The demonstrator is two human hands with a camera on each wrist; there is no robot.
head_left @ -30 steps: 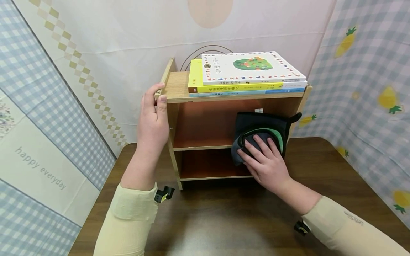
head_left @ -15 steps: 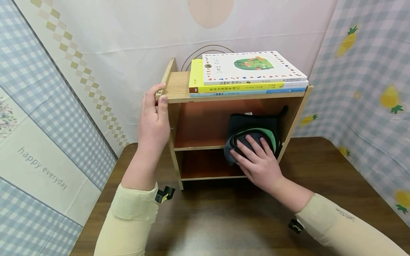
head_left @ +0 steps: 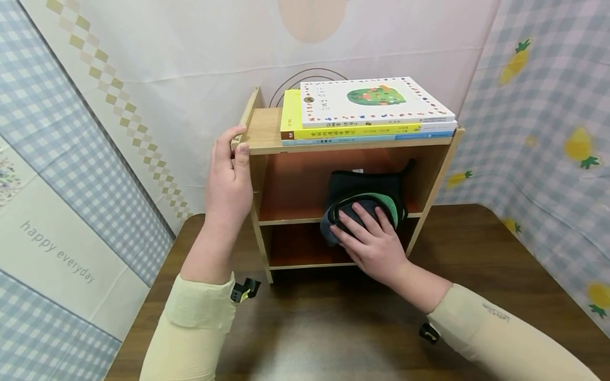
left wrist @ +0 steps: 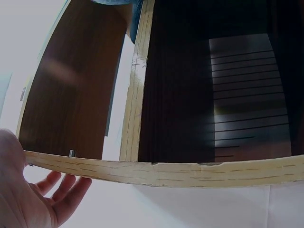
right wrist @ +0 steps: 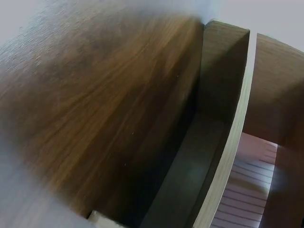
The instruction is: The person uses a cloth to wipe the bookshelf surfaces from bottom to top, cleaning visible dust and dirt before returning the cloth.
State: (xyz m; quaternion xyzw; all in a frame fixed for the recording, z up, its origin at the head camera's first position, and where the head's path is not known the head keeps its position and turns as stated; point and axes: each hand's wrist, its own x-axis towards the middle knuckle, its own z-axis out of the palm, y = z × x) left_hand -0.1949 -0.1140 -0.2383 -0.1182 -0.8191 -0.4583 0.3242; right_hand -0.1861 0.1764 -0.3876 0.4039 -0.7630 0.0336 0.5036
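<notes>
In the head view a small wooden bookshelf (head_left: 257,211) stands upright on a table. My left hand (head_left: 229,177) grips the top of its left side panel. The left wrist view shows fingers (left wrist: 71,194) along the outside of that panel. My right hand (head_left: 374,241) holds a dark blue cloth piece (head_left: 364,185) with black edging, some green and a black loop, somewhat like a mitt. It sits at the front of the shelf's right half, partly inside the upper compartment. My right thumb is hidden. Neither the right hand nor the cloth piece appears in the right wrist view.
Several books (head_left: 376,103) lie stacked on top of the shelf, the uppermost with a white cover. The dark brown table (head_left: 314,323) extends in front and to both sides. Patterned cloth (head_left: 529,143) hangs behind and at the sides.
My right hand and the cloth piece have moved left, from by the shelf's right side panel towards its middle. My left hand has kept its place.
</notes>
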